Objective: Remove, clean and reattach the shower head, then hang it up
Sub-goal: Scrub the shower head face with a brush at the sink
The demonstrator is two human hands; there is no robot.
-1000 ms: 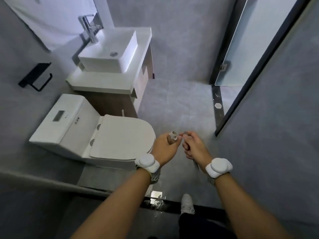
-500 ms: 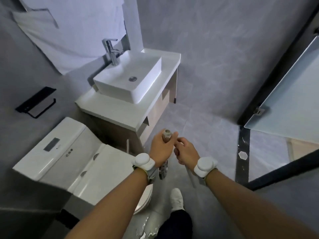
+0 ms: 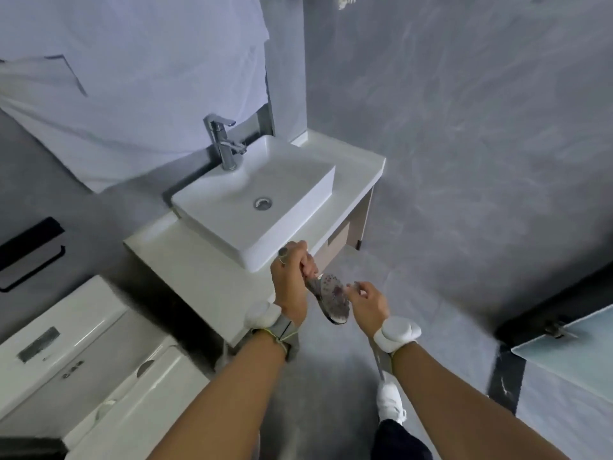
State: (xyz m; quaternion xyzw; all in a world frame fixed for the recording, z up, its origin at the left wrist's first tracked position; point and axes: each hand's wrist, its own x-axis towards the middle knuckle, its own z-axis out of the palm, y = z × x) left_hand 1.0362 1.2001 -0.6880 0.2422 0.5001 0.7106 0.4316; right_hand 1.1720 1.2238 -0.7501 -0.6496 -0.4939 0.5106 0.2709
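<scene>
Head view shows the counter (image 3: 185, 260) and sink (image 3: 292, 180) ahead. Left hand (image 3: 288, 287) has its fingers wrapped round the handle of the detached shower head (image 3: 331, 302); right hand (image 3: 366, 302) pinches its rim. Removal looks done; cleaning, reattaching and hanging remain.
</scene>
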